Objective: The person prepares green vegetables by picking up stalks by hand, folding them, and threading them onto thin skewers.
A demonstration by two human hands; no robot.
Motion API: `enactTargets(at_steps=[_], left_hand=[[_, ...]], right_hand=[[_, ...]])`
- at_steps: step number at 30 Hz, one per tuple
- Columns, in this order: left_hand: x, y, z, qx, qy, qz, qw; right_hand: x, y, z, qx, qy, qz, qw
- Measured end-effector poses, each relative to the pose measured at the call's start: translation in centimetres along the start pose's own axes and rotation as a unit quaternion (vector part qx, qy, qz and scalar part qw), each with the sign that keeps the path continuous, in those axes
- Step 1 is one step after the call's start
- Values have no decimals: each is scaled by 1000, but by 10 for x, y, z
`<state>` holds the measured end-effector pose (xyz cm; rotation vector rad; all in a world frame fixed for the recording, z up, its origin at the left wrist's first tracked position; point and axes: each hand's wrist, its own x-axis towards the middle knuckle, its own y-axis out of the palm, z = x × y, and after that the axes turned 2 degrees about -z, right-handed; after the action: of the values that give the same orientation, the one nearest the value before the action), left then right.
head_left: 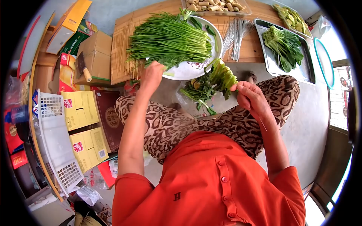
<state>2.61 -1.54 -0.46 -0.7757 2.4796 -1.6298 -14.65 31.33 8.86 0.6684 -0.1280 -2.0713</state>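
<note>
My right hand [252,98] is closed around the lower end of a thin skewer, whose tip shows below the hand. Folded green vegetables [223,78] are packed along that skewer, hanging above the floor between my knees. At the plate's left rim, my left hand [152,77] pinches a leafy green [164,63]. A big heap of long green chives [169,39] covers most of the white plate [181,71]. Loose leafy scraps [198,90] lie in a plastic bag below the plate.
Thin wooden sticks [120,47] and metal skewers [237,37] lie on the wooden table [258,52]. A metal tray [269,62] holds skewered leafy greens. Behind are a tub of rolled pieces [215,5] and sliced vegetables [294,20]. A knife [83,67] rests on a cardboard box [100,51].
</note>
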Motion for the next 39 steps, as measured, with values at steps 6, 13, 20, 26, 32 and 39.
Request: enactTargets(at_steps=[6, 13, 20, 26, 32, 39], left_hand=[[-9, 16, -3, 96, -27, 95, 990], [3, 19, 7, 10, -35, 128, 991], [9, -11, -32, -446, -264, 13, 855], [2, -38, -66, -709, -218, -21, 670], [-11, -54, -90, -762, -206, -16, 614], [-32, -69, -101, -776, -179, -25, 604]], right_hand=[[-1, 0, 2, 1, -6, 2, 1000], [1, 0, 2, 4, -2, 7, 1000], [0, 14, 9, -36, -2, 11, 999], [-3, 43, 22, -113, -16, 30, 993], [-21, 79, 36, -157, -36, 62, 985], [-32, 96, 38, -188, -34, 80, 978]])
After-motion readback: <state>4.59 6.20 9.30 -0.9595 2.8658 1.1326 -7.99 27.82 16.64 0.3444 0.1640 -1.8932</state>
